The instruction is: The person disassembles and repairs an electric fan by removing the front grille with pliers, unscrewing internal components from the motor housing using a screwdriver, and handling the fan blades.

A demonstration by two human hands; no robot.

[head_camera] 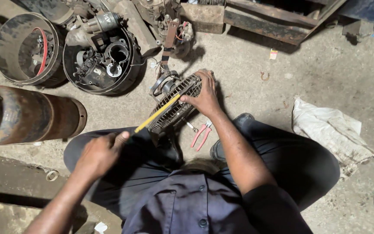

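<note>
the fan [174, 108] is gripped by the right hand [204, 97] while a yellow tool [156, 114], clamped in the left hand [100, 154], is poked in; a steady push seems needed.

tool in left hand [157, 113]: yellow shaft
fan grille [175, 104]: dark grey, fine radial ribs
pliers [201, 135]: red handles
cylinder [27, 115], left of frame: rusty brown
tubs [66, 65], upper left: black
cloth [330, 130], right of frame: dirty white
clothing [187, 203]: dark navy
floor [325, 69]: grey concrete

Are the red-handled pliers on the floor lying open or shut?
Open: the pliers lie on the concrete with their two red handles spread apart; the jaws are mostly hidden beside the fan grille.
</note>
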